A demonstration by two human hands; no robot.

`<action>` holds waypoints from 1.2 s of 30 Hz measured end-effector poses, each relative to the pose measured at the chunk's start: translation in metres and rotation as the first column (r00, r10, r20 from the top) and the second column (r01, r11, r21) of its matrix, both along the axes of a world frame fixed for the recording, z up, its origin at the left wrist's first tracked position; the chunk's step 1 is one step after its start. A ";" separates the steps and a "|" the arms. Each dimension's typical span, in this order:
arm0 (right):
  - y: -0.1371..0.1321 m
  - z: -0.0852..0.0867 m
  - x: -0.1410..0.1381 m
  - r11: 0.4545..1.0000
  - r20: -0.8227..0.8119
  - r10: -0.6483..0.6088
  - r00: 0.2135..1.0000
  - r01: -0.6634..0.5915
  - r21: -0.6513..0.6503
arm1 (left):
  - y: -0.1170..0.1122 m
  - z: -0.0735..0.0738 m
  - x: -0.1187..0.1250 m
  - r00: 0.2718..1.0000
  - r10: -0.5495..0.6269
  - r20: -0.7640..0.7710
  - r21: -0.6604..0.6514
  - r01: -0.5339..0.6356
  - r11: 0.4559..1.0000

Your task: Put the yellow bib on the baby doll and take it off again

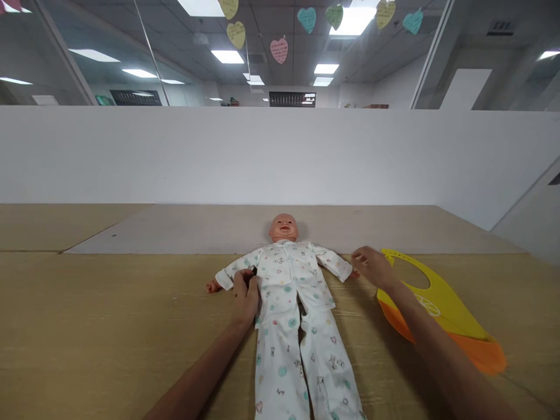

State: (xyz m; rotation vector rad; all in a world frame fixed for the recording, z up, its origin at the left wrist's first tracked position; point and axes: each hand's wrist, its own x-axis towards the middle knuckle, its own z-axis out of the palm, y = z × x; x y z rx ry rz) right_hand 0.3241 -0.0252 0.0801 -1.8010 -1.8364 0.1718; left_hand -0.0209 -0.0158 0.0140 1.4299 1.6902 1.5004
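Doll [284,291] lies face-up on the counter [109,326], left hand [246,296] against its side, right hand [371,267] apart, beside its cuff [345,271]; whether either grips, I cannot tell. The right forearm [437,341], dipping, could drag the yellow bib [455,312] askew.

No readable text. Lines of writing on pink heart note [279,51], yellow heart note [236,35], blue heart note [307,20] and green heart note [334,17], all by the glass [184,58]; too small and blurred to make out.
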 end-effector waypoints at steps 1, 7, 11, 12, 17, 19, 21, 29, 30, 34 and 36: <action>0.006 -0.009 0.025 0.992 0.027 -0.130 0.991 0.130 0.008 | 0.000 -0.001 0.000 1.000 -0.010 -0.003 0.009 0.010 1.000; 0.005 -0.053 0.137 0.770 0.149 -0.599 0.787 0.617 -0.165 | 0.002 -0.009 0.002 0.999 -0.042 -0.008 0.066 0.042 0.997; 0.006 -0.074 0.141 0.791 0.203 -0.548 0.811 0.582 -0.190 | 0.005 -0.014 0.000 0.999 -0.051 -0.011 0.091 0.051 0.995; 0.008 -0.078 0.138 0.807 0.222 -0.529 0.819 0.567 -0.167 | 0.005 -0.013 -0.001 0.998 -0.053 -0.017 0.084 0.054 0.995; 0.027 -0.082 0.135 0.808 0.228 -0.519 0.824 0.560 -0.184 | 0.001 -0.007 0.000 0.998 -0.058 -0.031 0.020 0.058 0.998; 0.034 -0.079 0.143 0.804 0.232 -0.506 0.831 0.552 -0.223 | 0.001 -0.004 0.000 0.998 -0.059 -0.021 0.014 0.059 0.998; 0.041 -0.075 0.150 0.802 0.258 -0.477 0.840 0.536 -0.264 | 0.001 -0.002 0.001 0.998 -0.064 -0.013 0.014 0.064 0.998; 0.057 -0.073 0.168 0.838 0.306 -0.420 0.854 0.495 -0.231 | 0.000 -0.002 0.002 0.997 -0.079 0.003 0.041 0.079 0.996; 0.060 -0.073 0.171 0.843 0.334 -0.379 0.863 0.471 -0.260 | 0.000 -0.002 0.003 0.997 -0.079 0.005 0.041 0.079 0.996; 0.067 -0.064 0.175 0.861 0.406 -0.263 0.875 0.403 -0.310 | -0.001 -0.001 0.003 0.996 -0.090 0.010 0.039 0.089 0.995; 0.065 -0.057 0.171 0.880 0.389 -0.218 0.895 0.353 -0.319 | -0.002 0.001 0.004 0.996 -0.086 0.022 0.044 0.085 0.995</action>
